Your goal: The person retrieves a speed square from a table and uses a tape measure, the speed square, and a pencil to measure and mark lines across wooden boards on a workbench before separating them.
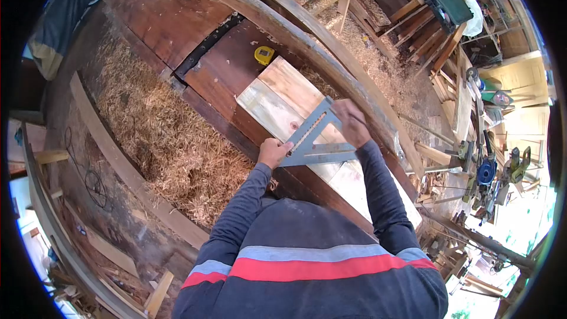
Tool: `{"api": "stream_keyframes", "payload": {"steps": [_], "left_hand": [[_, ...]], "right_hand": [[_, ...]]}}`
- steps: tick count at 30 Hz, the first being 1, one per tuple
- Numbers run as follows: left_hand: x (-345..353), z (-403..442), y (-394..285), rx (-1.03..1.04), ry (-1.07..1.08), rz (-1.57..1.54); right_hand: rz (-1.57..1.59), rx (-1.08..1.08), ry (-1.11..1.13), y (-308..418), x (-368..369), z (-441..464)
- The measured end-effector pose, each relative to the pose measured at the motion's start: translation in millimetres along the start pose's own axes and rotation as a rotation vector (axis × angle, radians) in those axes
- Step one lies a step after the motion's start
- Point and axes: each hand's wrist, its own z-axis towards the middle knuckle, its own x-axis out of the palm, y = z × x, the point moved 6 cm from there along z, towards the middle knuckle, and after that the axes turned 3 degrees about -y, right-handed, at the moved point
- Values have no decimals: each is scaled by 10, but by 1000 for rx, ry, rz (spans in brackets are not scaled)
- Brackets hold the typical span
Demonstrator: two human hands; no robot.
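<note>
A metal triangular square (322,153) lies across pale boards (277,91) on a dark reddish-brown wooden surface (227,80). My left hand (273,152) holds the square's lower left corner, thumb on top of the metal. Over its upper right edge is my right hand (352,123), slightly blurred, its fingers curled together; whatever it may hold is too small to make out. Beside the far end of the boards sits a yellow tape measure (264,55).
Wood shavings (171,147) are heaped on the floor to the left, beside a long curved plank (136,171). Long beams (319,41) run along the far side. Clamps and a blue tool (486,171) are at the right, below a green container (447,5).
</note>
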Motion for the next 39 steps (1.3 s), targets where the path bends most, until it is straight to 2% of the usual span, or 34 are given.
{"api": "stream_keyframes", "payload": {"steps": [1, 2, 4, 6, 9, 11, 13, 15, 17, 19, 21, 23, 27, 29, 31, 33, 37, 39], "left_hand": [[13, 3, 12, 4, 5, 3], [17, 7, 22, 18, -5, 0], [56, 59, 107, 32, -27, -7], [96, 113, 188, 136, -169, 190], [62, 39, 98, -4, -132, 105], [18, 10, 67, -16, -134, 116], [18, -1, 78, -1, -122, -21], [32, 17, 126, 2, -146, -25], [27, 20, 111, 13, -167, -29], [-14, -8, 74, -27, -151, 34], [-66, -74, -27, -3, -168, 47], [-112, -92, -81, 29, -183, 65], [-135, -109, -134, 9, -142, -82], [-117, -112, -90, -4, -127, -113], [-127, -80, -90, 28, -132, -82], [-152, -94, -105, 20, -130, -62], [-143, -67, -71, 22, -115, -73], [-139, -52, -48, 21, -111, -69]], "right_hand": [[261, 136, 121, -71, 231, -40], [282, 324, 346, 101, 445, -85], [325, 479, 633, 303, 792, -120], [297, 455, 653, 154, 1087, -113], [223, 441, 688, 104, 1259, -82], [134, 446, 778, 68, 1339, -102], [164, 466, 805, 35, 1398, -120], [191, 489, 828, -20, 1415, -126], [210, 493, 787, -114, 1313, -45], [305, 571, 632, -506, 1049, 164], [183, 548, 426, -921, 571, 533], [-447, 156, 296, -499, 106, 835], [-578, 295, 335, -231, 86, 824], [-443, -51, 267, -79, 291, 757], [-562, -70, 261, -79, 357, 692], [-846, -68, 362, -221, 449, 704], [-822, 43, 432, -313, 551, 697], [-977, -210, 426, -195, 683, 601]]}}
